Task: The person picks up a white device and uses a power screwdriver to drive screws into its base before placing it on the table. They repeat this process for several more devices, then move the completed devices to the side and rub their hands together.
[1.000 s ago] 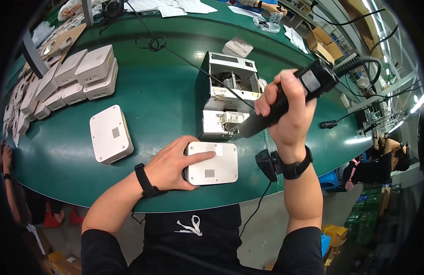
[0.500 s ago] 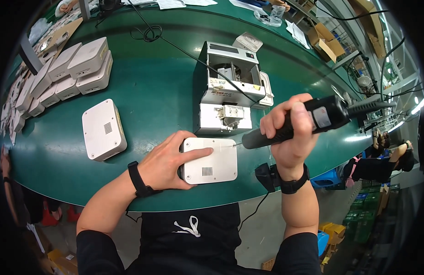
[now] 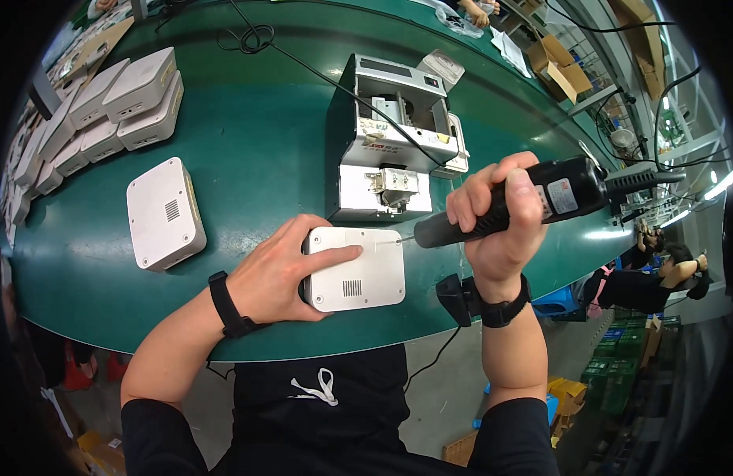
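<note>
The right hand point(image 3: 505, 218) is wrapped tightly around a black electric screwdriver point(image 3: 564, 189), held tilted with its cord end raised to the right. Its thin bit point(image 3: 408, 239) slants down left, with the tip at the hole in the far right corner of a white box point(image 3: 378, 274); how deep it sits cannot be told. The left hand point(image 3: 275, 274) grasps this box by its left end, index finger stretched across the upward face, thumb along the near side. A black band point(image 3: 227, 305) circles the left wrist; the right wrist wears another, with a small black block point(image 3: 451, 297) attached.

The white box lies flat near the middle of the near edge of the green workbench point(image 3: 247, 198), its slotted vent point(image 3: 352, 288) facing up. Just beyond it stands a silver and black machine point(image 3: 390, 151), a dark cable point(image 3: 328, 77) crossing over it. Another white unit point(image 3: 457, 155) sits beside the machine's right side, and a clear-topped case point(image 3: 442, 67) stands behind it.

Toward the left edge, a separate white casing point(image 3: 160, 213) lies alone, and stacked white housings point(image 3: 120, 99) crowd the far left corner. Past the far edge, a co-worker's hand point(image 3: 476, 13) shows near an open cardboard carton point(image 3: 558, 67).
</note>
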Action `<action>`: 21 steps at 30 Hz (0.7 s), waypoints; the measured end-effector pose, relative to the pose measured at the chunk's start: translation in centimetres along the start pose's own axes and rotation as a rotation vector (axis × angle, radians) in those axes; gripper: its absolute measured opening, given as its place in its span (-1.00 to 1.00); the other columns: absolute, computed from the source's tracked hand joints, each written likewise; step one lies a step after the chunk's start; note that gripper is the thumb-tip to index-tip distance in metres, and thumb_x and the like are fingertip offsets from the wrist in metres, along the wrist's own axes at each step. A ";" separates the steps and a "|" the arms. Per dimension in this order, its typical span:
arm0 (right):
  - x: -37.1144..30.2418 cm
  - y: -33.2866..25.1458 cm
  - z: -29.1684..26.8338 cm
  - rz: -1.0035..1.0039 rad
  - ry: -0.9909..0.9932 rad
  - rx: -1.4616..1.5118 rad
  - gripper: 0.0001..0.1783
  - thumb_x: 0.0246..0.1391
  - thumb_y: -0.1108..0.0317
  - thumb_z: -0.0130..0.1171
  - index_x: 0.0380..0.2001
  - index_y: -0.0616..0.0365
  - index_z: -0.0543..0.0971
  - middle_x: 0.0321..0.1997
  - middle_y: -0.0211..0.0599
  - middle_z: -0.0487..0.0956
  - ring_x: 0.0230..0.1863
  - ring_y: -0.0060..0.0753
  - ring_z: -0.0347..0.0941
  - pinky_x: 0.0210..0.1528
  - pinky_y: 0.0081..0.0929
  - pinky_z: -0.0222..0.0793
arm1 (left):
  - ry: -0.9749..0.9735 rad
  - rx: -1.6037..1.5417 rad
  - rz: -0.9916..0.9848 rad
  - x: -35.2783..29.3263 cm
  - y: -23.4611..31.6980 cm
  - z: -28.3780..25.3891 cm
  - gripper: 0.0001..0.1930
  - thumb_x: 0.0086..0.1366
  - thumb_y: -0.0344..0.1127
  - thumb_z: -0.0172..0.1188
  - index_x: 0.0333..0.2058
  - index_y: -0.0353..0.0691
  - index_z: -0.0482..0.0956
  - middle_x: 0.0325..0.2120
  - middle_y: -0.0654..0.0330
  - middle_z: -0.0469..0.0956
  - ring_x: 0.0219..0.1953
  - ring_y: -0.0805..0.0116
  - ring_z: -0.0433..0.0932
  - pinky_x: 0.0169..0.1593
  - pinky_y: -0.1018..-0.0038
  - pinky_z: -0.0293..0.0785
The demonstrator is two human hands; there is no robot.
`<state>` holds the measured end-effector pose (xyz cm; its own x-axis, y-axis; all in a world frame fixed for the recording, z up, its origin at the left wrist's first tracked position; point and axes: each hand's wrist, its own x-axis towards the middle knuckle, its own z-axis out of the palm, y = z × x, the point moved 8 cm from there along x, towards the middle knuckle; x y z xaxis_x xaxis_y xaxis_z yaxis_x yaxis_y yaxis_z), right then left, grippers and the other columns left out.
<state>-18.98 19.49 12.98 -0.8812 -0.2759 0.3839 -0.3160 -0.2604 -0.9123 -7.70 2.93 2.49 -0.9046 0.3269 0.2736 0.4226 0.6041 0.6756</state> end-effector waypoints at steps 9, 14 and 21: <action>-0.1 -0.1 0.3 0.003 -0.042 0.010 -0.82 0.18 0.23 0.00 -0.33 0.11 0.34 -0.67 -0.34 0.32 -0.72 -0.48 0.21 -0.57 -0.38 0.26 | 0.005 0.005 -0.005 -0.1 0.1 -0.1 -0.20 -0.23 -0.22 0.54 0.13 0.15 0.52 0.02 0.03 0.33 0.05 -0.02 0.42 0.10 0.24 0.45; 0.9 -0.8 1.6 -0.034 -0.084 -0.089 -0.80 0.20 0.22 -0.01 -0.32 0.13 0.36 -0.67 -0.33 0.33 -0.71 -0.46 0.23 -0.57 -0.37 0.28 | -0.004 0.011 -0.007 -0.3 0.2 0.2 -0.16 -0.23 -0.27 0.52 0.17 0.17 0.47 0.03 0.05 0.31 0.06 0.00 0.40 0.10 0.23 0.47; 3.1 -4.1 2.7 -0.163 0.047 0.029 -0.76 0.22 0.19 -0.01 -0.33 0.16 0.37 -0.66 -0.33 0.33 -0.71 -0.45 0.25 -0.56 -0.36 0.29 | -0.005 0.006 -0.014 -0.4 0.2 0.1 -0.14 -0.23 -0.27 0.52 0.17 0.19 0.46 0.05 0.05 0.30 0.07 0.00 0.40 0.10 0.23 0.47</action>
<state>-19.45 17.23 18.32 -0.8346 -0.1849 0.5189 -0.4465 -0.3246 -0.8338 -7.22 3.03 2.48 -0.9103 0.3215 0.2608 0.4100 0.6134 0.6750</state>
